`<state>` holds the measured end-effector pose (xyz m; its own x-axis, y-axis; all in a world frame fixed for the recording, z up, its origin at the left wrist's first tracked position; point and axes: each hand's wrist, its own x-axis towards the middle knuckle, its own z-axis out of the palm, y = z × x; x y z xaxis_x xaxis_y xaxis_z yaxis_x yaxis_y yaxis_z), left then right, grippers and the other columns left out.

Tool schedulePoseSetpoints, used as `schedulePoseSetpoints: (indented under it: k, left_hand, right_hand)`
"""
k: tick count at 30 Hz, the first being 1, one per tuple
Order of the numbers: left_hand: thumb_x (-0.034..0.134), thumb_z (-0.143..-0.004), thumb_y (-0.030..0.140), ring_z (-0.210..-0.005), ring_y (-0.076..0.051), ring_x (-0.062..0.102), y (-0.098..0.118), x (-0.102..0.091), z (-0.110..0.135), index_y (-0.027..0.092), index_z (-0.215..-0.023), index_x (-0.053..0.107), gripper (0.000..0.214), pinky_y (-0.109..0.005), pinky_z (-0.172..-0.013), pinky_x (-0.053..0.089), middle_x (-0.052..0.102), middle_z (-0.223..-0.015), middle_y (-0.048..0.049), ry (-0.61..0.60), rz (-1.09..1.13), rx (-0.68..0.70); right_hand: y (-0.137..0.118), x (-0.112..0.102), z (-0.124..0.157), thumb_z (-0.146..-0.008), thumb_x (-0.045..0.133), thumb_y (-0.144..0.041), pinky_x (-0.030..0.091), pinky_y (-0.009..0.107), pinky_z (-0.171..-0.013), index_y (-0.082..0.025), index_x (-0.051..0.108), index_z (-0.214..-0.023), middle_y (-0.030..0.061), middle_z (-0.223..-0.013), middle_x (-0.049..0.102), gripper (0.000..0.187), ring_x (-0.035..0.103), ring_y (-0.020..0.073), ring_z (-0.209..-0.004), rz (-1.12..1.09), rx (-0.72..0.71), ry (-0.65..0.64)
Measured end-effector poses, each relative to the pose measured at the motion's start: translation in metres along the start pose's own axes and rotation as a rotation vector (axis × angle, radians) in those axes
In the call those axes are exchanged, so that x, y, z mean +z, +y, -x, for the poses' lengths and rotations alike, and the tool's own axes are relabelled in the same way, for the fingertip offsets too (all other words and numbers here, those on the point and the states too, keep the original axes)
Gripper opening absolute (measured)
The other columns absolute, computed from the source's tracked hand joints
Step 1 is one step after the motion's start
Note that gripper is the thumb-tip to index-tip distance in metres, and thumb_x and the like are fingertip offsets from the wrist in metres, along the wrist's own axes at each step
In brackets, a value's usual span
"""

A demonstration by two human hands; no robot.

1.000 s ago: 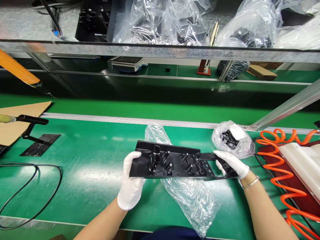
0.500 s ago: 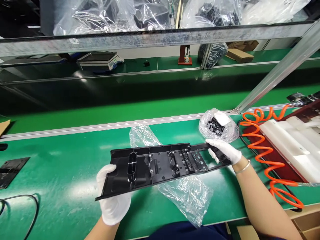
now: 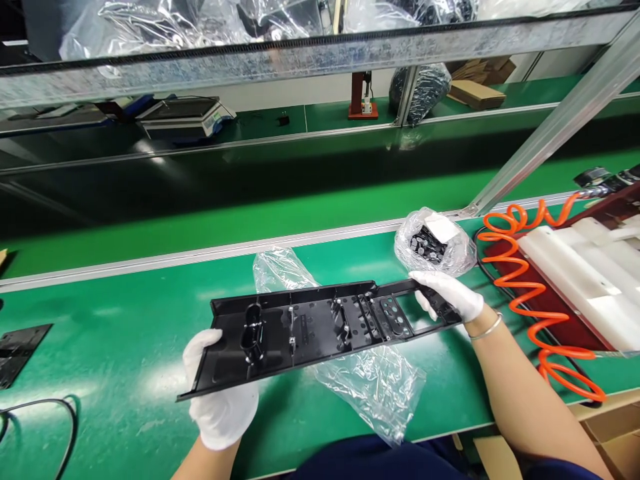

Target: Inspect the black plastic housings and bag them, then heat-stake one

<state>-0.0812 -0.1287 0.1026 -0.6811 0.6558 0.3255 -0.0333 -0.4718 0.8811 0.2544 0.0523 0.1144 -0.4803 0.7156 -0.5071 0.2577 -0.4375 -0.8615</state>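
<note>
A long black plastic panel (image 3: 310,330) with ribs, posts and cut-outs is held a little above the green bench, its inner side facing up. My left hand (image 3: 217,400), in a white glove, grips its near left end from below. At the right end, my gloved right hand (image 3: 447,297) holds the narrow frame section. An empty clear plastic bag (image 3: 370,380) lies crumpled on the bench under the panel.
A small clear bag of black parts (image 3: 433,243) sits just behind my right hand. An orange coiled air hose (image 3: 530,293) and a white fixture on a dark red base (image 3: 585,280) lie at the right. A flat black plate (image 3: 17,343) and a black cable (image 3: 45,413) are at the left.
The panel has been tipped so its inner face turns up toward me and its left end has come nearer. The view has swung to the right.
</note>
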Motion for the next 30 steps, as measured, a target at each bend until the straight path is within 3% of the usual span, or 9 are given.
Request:
schedulePoseSetpoints:
  k: [6, 11, 15, 19, 22, 25, 30]
  left_hand:
    - [0.081, -0.075, 0.072, -0.084, -0.024, 0.064, 0.001, 0.001, -0.001, 0.025, -0.106, 0.072, 0.057, -0.032, -0.068, 0.061, 0.068, -0.105, -0.0051, 0.000, 0.002, 0.014]
    - [0.081, -0.067, 0.083, -0.089, -0.025, 0.063, -0.002, 0.002, -0.002, 0.026, -0.108, 0.073, 0.071, -0.033, -0.072, 0.060, 0.066, -0.108, -0.0061, -0.006, 0.022, 0.030]
    - [0.080, -0.070, 0.080, -0.093, -0.028, 0.063, -0.007, 0.000, -0.003, 0.026, -0.109, 0.072, 0.067, -0.037, -0.074, 0.060, 0.066, -0.113, -0.0064, 0.018, 0.037, -0.007]
    - [0.081, -0.068, 0.079, -0.088, -0.029, 0.064, -0.008, 0.001, -0.005, 0.026, -0.109, 0.072, 0.068, -0.041, -0.075, 0.060, 0.066, -0.103, -0.0060, 0.021, 0.049, -0.015]
    - [0.082, -0.067, 0.079, -0.093, -0.031, 0.064, -0.008, 0.005, -0.006, 0.026, -0.108, 0.072, 0.068, -0.043, -0.080, 0.059, 0.065, -0.109, -0.0053, 0.039, 0.072, -0.037]
    - [0.082, -0.069, 0.079, -0.100, -0.031, 0.063, -0.008, 0.009, -0.006, 0.027, -0.108, 0.072, 0.066, -0.043, -0.086, 0.058, 0.064, -0.116, -0.0034, 0.046, 0.071, -0.011]
    - [0.077, -0.077, 0.076, -0.106, -0.031, 0.061, -0.009, 0.012, -0.006, 0.028, -0.111, 0.073, 0.059, -0.041, -0.090, 0.057, 0.065, -0.111, -0.0029, 0.029, 0.069, 0.054]
  right_hand:
    - [-0.001, 0.001, 0.002, -0.068, 0.073, -0.084, 0.036, 0.023, -0.035, -0.020, 0.052, -0.062, 0.0049, -0.051, 0.056, 0.069, 0.047, 0.0127, -0.036, 0.016, -0.024, 0.008]
    - [0.002, -0.003, -0.001, -0.069, 0.072, -0.087, 0.037, 0.021, -0.036, -0.017, 0.055, -0.060, 0.0063, -0.053, 0.057, 0.072, 0.051, 0.0132, -0.039, 0.036, -0.055, 0.036]
    - [0.004, -0.005, -0.004, -0.070, 0.072, -0.088, 0.040, 0.023, -0.034, -0.017, 0.061, -0.072, 0.0058, -0.051, 0.058, 0.072, 0.049, 0.0149, -0.037, 0.024, -0.107, 0.047]
    - [0.002, -0.005, -0.001, -0.071, 0.072, -0.088, 0.038, 0.023, -0.032, -0.017, 0.064, -0.084, 0.0044, -0.049, 0.057, 0.073, 0.048, 0.0155, -0.037, 0.040, -0.146, 0.077]
    - [0.002, -0.005, 0.002, -0.076, 0.070, -0.085, 0.039, 0.024, -0.034, -0.017, 0.066, -0.093, 0.0034, -0.049, 0.057, 0.070, 0.049, 0.0167, -0.038, 0.048, -0.188, 0.084]
    - [0.004, -0.007, 0.003, -0.082, 0.066, -0.083, 0.041, 0.027, -0.037, -0.016, 0.067, -0.092, 0.0038, -0.049, 0.057, 0.067, 0.051, 0.0179, -0.040, 0.079, -0.236, 0.081]
    - [0.005, -0.006, 0.004, -0.081, 0.066, -0.082, 0.039, 0.027, -0.038, -0.018, 0.065, -0.089, 0.0035, -0.051, 0.059, 0.065, 0.052, 0.0180, -0.041, 0.064, -0.240, 0.107]
